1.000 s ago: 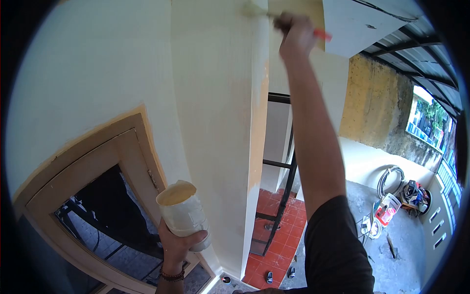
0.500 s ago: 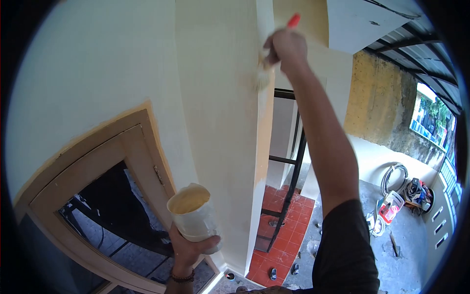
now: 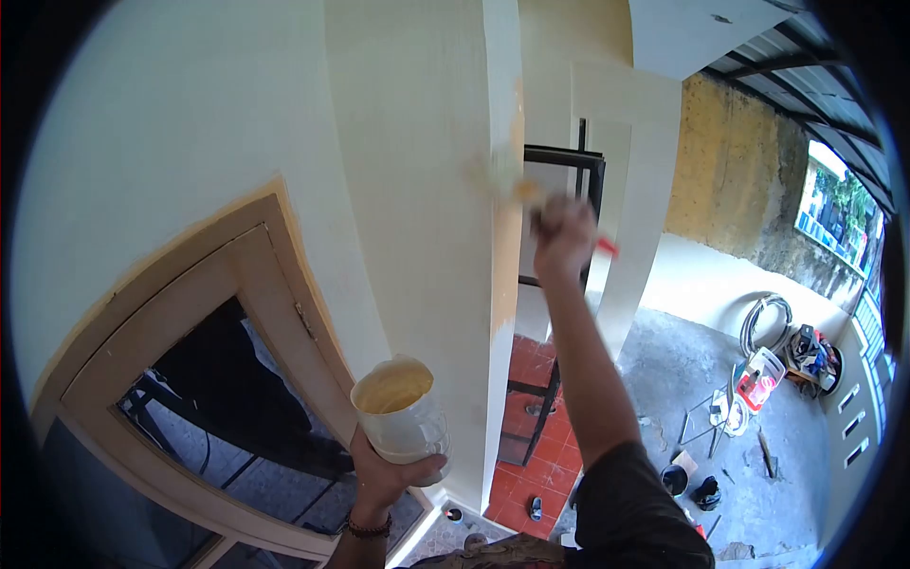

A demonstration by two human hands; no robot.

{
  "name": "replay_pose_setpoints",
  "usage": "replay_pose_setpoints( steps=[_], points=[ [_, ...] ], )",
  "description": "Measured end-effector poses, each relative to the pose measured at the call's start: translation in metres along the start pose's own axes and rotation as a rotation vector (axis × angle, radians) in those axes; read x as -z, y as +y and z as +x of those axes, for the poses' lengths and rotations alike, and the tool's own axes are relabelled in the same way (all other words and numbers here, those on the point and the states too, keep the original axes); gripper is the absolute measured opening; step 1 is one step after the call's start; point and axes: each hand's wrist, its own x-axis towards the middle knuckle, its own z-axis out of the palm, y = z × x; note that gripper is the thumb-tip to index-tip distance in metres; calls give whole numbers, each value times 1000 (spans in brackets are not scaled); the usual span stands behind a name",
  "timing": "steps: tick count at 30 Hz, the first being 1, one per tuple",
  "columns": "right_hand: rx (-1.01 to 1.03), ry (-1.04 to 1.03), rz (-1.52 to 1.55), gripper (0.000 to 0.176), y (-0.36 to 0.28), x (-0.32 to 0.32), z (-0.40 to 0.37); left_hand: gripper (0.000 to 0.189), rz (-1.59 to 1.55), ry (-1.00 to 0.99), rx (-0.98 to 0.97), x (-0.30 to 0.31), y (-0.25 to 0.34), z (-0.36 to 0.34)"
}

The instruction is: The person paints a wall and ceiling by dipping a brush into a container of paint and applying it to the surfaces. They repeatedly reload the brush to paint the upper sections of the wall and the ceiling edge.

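My left hand holds a whitish plastic container from below, its open top showing cream-coloured paint inside. My right hand is closed round a paintbrush whose red handle end sticks out to the right. Blurred by motion, the bristles are at the corner of a pale wall column. An orange-beige strip runs down the column's narrow side.
A brown-framed glass door stands at the left. Behind the column are a black metal frame and red floor tiles. Coiled hose, a red-and-white basket and a black bucket lie at the right.
My right hand has moved down with the brush, which now points left with its handle tilted to the right. My left hand and the container appear slightly farther right and lower.
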Motion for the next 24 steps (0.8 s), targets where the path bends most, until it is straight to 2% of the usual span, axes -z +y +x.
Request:
replay_pose_setpoints(
  steps=[1, 2, 4, 7, 9, 10, 13, 15, 16, 17, 18, 19, 22, 24],
  points=[
    [-76, 42, -89, 13, -5, 25, -35, 81, 23, 2, 4, -1, -1, -2],
    [-60, -38, -199, 10, -1, 59, -66, 81, 45, 2, 6, 0, -4, -1],
    [-381, 78, -451, 8, -29, 92, -112, 82, 72, -24, 18, 3, -10, -2],
    [-516, 65, -486, 7, -51, 143, -172, 83, 82, -74, 53, 5, -25, -1],
    [-609, 87, -536, 8, -84, 151, -193, 84, 74, -86, 97, -1, -33, -13],
    [-668, 87, -578, 9, -100, 151, -197, 85, 100, -96, 55, -2, -39, -16],
    [-546, -30, -443, 25, -137, 142, -189, 83, 117, -131, 20, -7, -53, -26],
    [-548, -117, -427, 30, -172, 114, -174, 80, 229, -77, -23, -12, -61, -36],
    [-491, -148, -427, 30, -183, 99, -172, 80, 234, -60, 13, -14, -61, -39],
    [-477, -127, -393, 21, -194, 87, -170, 79, 294, -65, -93, -17, -57, -39],
    [-441, -201, -371, 21, -202, 77, -169, 78, 352, -75, -205, -19, -55, -40],
    [-433, -239, -368, 22, -209, 68, -171, 78, 352, -67, -187, -21, -54, -42],
    [-410, -135, -404, 22, -214, 32, -187, 78, 356, -65, -374, -23, -59, -42],
    [-449, -214, -530, 20, -217, 12, -197, 78, 378, -70, -422, -23, -60, -43]
  ],
)
